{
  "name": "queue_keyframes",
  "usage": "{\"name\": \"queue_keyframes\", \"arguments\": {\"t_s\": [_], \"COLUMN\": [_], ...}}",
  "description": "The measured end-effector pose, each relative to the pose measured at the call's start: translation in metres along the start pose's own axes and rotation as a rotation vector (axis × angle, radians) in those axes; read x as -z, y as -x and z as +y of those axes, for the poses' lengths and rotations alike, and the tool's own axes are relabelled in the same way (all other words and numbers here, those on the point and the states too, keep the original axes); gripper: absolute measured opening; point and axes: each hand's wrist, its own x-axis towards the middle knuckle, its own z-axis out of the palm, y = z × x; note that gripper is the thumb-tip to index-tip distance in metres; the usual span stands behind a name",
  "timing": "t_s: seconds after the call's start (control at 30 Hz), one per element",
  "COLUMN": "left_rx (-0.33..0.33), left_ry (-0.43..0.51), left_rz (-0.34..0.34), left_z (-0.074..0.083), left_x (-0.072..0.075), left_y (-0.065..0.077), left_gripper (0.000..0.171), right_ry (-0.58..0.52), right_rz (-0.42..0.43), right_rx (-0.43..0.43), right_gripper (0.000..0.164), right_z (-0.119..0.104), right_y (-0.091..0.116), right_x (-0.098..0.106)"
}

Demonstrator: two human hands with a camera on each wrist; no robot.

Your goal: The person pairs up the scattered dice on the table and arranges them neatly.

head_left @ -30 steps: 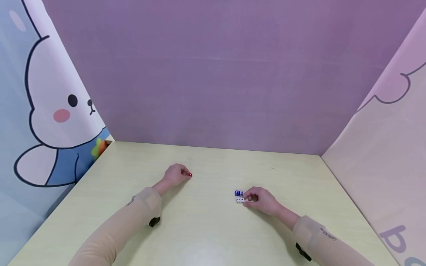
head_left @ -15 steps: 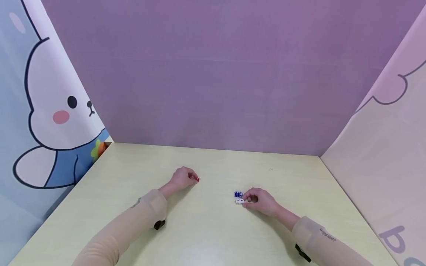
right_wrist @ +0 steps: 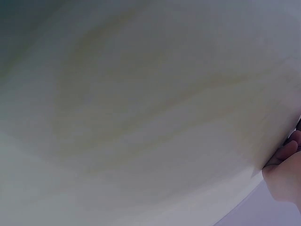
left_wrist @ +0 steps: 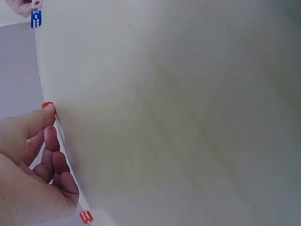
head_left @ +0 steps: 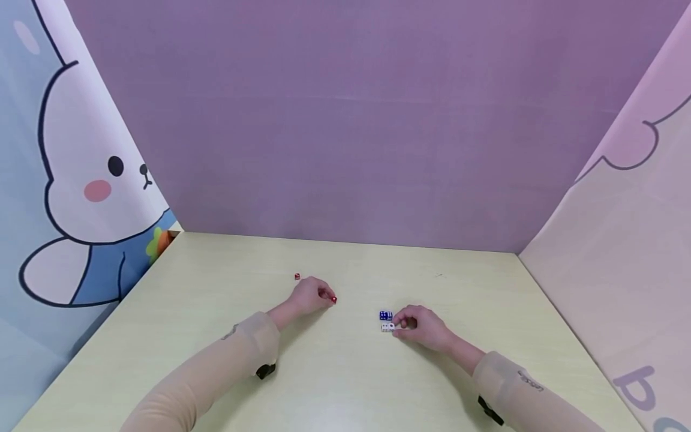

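In the head view my left hand pinches a red die between thumb and fingertips, low over the table. A second red die lies behind that hand; the left wrist view has this loose red die at its bottom edge. My right hand has thumb and index finger at the right end of a short row of white dice, pinching the end die. Blue dice lie side by side just behind the white ones. In the right wrist view only part of the right hand shows, its fingertips cut off.
A pale wooden table spreads beneath both hands. The purple panel rises at its back edge. Printed cloths stand along both sides, with a rabbit picture on the left one.
My left hand has moved right and toward me with the red die, nearing the blue and white dice. The other red die has come into sight behind it. My right hand stays in place.
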Motion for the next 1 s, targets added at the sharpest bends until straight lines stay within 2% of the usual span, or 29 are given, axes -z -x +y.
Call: {"name": "queue_keyframes", "arguments": {"t_s": [0.1,0.33,0.6,1.0], "left_rx": [0.003,-0.040,-0.088,-0.088], "left_ry": [0.014,0.027,0.012,0.035], "left_rz": [-0.016,-0.050,-0.085,-0.123], "left_z": [0.003,0.006,0.020,0.039], "left_x": [-0.003,-0.013,-0.019,-0.033], "left_y": [0.002,0.005,0.016,0.032], "left_gripper": [0.011,0.009,0.008,0.009], "right_ry": [-0.004,-0.012,-0.027,-0.017], "right_rz": [-0.001,0.002,0.002,0.009], "right_rx": [-0.003,-0.013,-0.009,-0.006], "right_gripper": [0.016,0.017,0.019,0.019], "right_z": [0.001,0.004,0.002,-0.001], "right_y": [0.000,-0.001,0.001,0.008], "right_x": [0.000,-0.001,0.000,0.004]}}
